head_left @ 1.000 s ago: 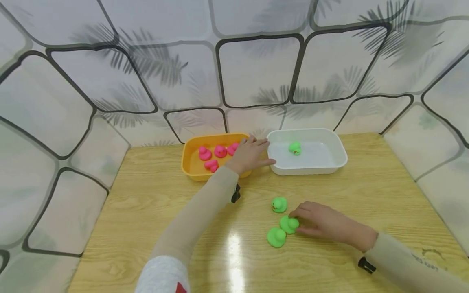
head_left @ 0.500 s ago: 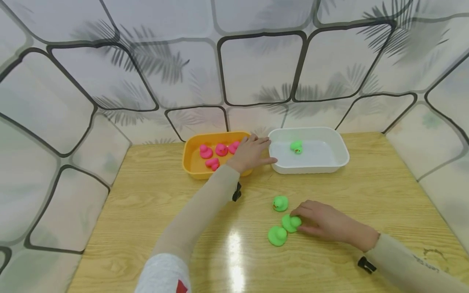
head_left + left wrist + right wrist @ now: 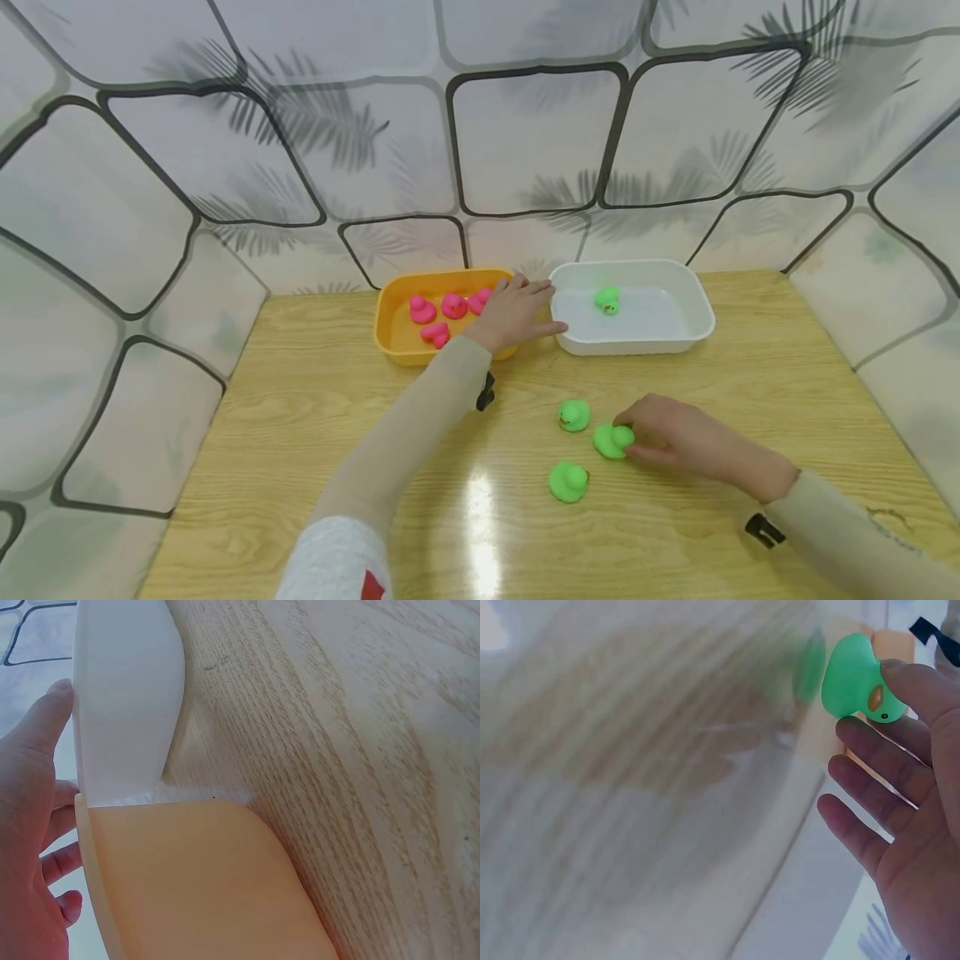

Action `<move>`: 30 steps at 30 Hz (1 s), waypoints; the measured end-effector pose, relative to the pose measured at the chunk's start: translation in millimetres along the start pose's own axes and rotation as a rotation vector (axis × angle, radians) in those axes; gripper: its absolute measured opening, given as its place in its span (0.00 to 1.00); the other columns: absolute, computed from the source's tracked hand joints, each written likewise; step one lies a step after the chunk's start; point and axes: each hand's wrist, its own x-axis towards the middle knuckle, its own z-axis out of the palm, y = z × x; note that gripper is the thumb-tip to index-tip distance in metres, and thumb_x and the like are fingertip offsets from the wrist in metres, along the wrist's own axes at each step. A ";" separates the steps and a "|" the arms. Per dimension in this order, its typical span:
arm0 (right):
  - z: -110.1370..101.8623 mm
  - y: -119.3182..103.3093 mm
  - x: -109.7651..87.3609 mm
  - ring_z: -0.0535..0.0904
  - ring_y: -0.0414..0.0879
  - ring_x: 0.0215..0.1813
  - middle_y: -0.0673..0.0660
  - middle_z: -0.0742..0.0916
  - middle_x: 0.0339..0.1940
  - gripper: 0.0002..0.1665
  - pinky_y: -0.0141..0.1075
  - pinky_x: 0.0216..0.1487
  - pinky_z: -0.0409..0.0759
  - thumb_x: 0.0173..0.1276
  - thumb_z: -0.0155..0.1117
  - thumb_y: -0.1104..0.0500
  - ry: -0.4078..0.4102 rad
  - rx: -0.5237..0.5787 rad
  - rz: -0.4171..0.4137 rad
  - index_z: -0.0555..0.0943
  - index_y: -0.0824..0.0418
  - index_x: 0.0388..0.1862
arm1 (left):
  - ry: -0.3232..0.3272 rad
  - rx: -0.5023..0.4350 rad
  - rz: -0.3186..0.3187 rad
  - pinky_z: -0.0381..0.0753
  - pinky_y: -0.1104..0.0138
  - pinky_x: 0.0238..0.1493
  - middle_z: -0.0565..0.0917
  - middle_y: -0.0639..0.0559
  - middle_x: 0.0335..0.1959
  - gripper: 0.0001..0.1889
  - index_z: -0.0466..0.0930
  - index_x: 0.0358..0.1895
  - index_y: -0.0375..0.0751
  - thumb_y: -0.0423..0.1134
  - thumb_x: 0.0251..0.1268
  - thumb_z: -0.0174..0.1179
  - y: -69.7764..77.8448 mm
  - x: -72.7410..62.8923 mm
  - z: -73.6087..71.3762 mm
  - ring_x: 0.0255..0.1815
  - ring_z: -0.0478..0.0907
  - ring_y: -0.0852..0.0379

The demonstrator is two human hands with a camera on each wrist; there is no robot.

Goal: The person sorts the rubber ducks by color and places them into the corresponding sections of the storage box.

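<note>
My right hand (image 3: 678, 437) pinches a green rubber duck (image 3: 851, 675) between thumb and fingers, over the table's right half. In the head view that duck has another green duck (image 3: 573, 415) to its left and a third green duck (image 3: 568, 482) toward the near side. My left hand (image 3: 513, 312) spreads its fingers across the gap between an orange tub (image 3: 386, 333) and a white tub (image 3: 633, 347). In the left wrist view its thumb touches the white tub's rim. Several pink ducks (image 3: 422, 310) lie in the orange tub, partly hidden by the hand. One green duck (image 3: 607, 300) sits in the white tub.
Both tubs stand at the back of the wooden table (image 3: 315, 433), close to a patterned wall covering (image 3: 532, 142) that also encloses the left and right sides. The left forearm (image 3: 397, 442) stretches across the middle of the table.
My right hand has moved up and right with the green duck, away from the nearer duck it stood beside. The left hand has stayed at the tubs.
</note>
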 end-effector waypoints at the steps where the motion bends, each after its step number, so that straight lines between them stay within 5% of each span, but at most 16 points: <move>1: -2.4 1.1 0.6 0.81 0.39 0.46 0.45 0.88 0.45 0.16 0.40 0.46 0.84 0.65 0.77 0.58 -0.002 -0.003 0.010 0.87 0.57 0.51 | 0.001 0.004 0.001 0.64 0.54 0.72 0.67 0.53 0.81 0.42 0.67 0.79 0.49 0.73 0.73 0.49 0.0 -0.1 0.2 0.75 0.64 0.46; 10: -31.3 12.3 12.1 0.84 0.45 0.48 0.46 0.88 0.47 0.17 0.43 0.48 0.84 0.65 0.77 0.59 0.021 -0.044 0.066 0.86 0.57 0.52 | -0.004 0.020 0.005 0.64 0.55 0.70 0.66 0.54 0.81 0.42 0.67 0.79 0.49 0.74 0.73 0.48 0.1 -0.9 1.6 0.74 0.64 0.48; 21: -69.0 33.7 40.3 0.84 0.44 0.44 0.47 0.89 0.43 0.20 0.43 0.45 0.82 0.55 0.83 0.64 0.152 -0.128 -0.075 0.87 0.58 0.47 | -0.017 0.023 -0.005 0.63 0.55 0.72 0.65 0.54 0.81 0.43 0.65 0.80 0.50 0.74 0.73 0.47 1.9 -0.7 -2.2 0.76 0.63 0.48; 30: -92.1 47.0 66.1 0.82 0.46 0.45 0.49 0.89 0.42 0.17 0.46 0.46 0.81 0.61 0.80 0.61 0.113 -0.145 0.002 0.87 0.61 0.48 | -0.013 0.019 0.002 0.64 0.55 0.71 0.66 0.53 0.81 0.42 0.66 0.80 0.49 0.73 0.73 0.48 1.1 -1.7 -2.1 0.75 0.64 0.47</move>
